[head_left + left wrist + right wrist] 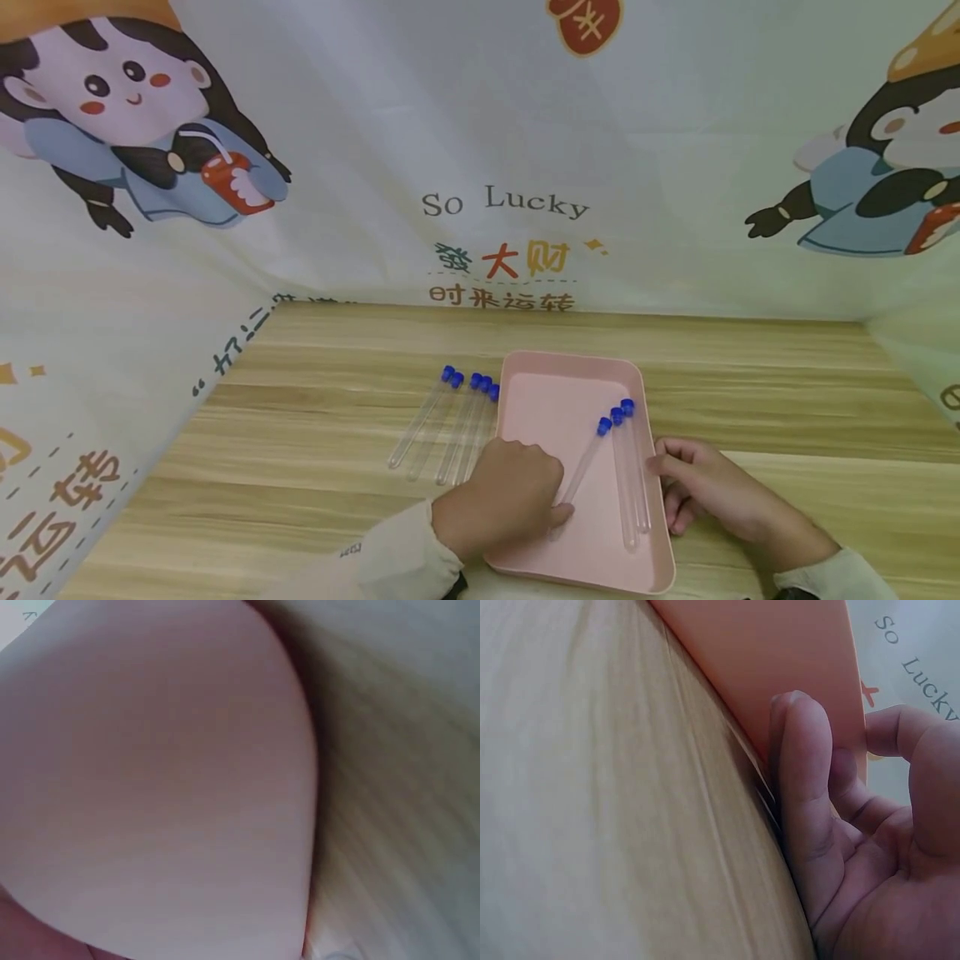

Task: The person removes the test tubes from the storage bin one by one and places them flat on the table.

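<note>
A pink tray (570, 575) lies on the wooden table. My left hand (502, 492) reaches over its left wall with curled fingers, pinching the lower part of a clear test tube (587, 468) with a blue cap. That tube slants across the tray floor, cap end away from me. Beside it, two more capped test tubes (628, 483) lie along the tray's right side. My right hand (712, 492) holds the tray's right wall, thumb at the rim and other fingers against the outside. In the right wrist view, the fingers (806, 757) press on the tray wall (780, 652). The left wrist view shows mostly blurred skin.
Several blue-capped test tubes (427, 425) lie side by side on the table (300, 467) just left of the tray. A printed cloth (510, 125) with cartoon figures and lettering hangs behind the table and along both sides.
</note>
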